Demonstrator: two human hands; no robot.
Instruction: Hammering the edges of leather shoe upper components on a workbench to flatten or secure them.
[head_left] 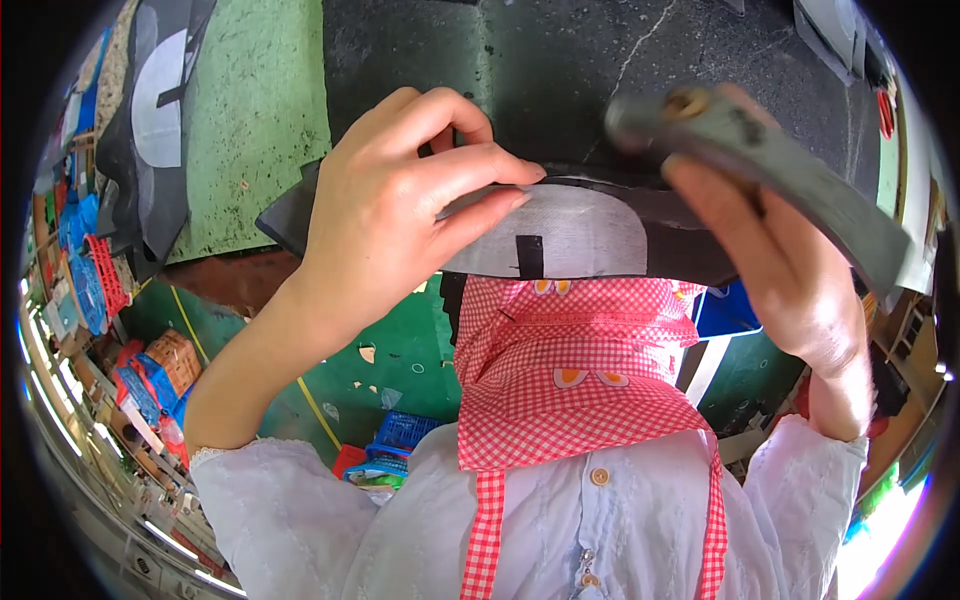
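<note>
I pinch far edge of black strip [692, 250] with left hand [385, 195]; right hand [795, 262] clamped on blurred hammer [800, 170] near strip's right end.

The apron [560, 425] is red-and-white gingham, the shirt [420, 540] white. The flat piece [690, 252] is black, its patch [590, 228] silver-grey, the hammer head [795, 170] grey.
</note>
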